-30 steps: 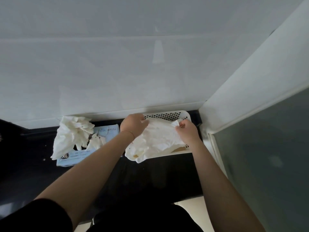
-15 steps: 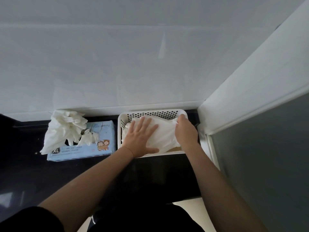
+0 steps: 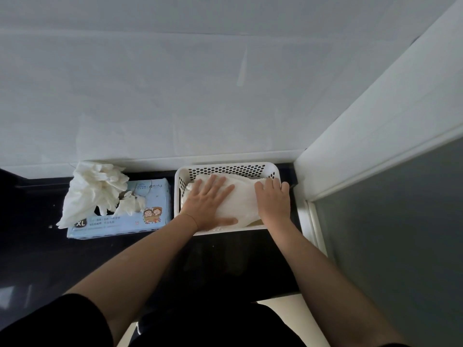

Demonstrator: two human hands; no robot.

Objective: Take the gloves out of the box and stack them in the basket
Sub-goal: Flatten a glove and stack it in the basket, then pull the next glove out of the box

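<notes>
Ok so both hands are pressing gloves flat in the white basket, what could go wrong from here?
1. The stack of gloves may spring back up when the left hand and right hand lift, since only pressure keeps it flat.
2. The bunch of gloves hanging out of the box droops over its left edge and could slide onto the counter.
3. The basket sits near the counter's front edge; pushing might shift it.

The right hand (image 3: 272,199) has let go of the glove (image 3: 241,199); it now lies flat beside the left hand (image 3: 210,201).
</notes>
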